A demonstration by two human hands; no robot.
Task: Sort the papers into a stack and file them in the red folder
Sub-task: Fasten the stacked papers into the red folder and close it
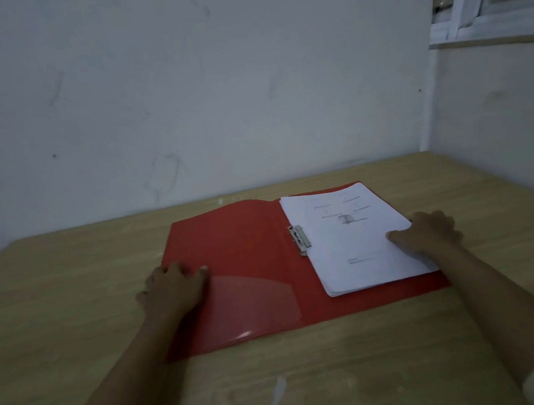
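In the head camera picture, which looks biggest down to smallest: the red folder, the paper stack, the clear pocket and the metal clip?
1. red folder
2. paper stack
3. clear pocket
4. metal clip
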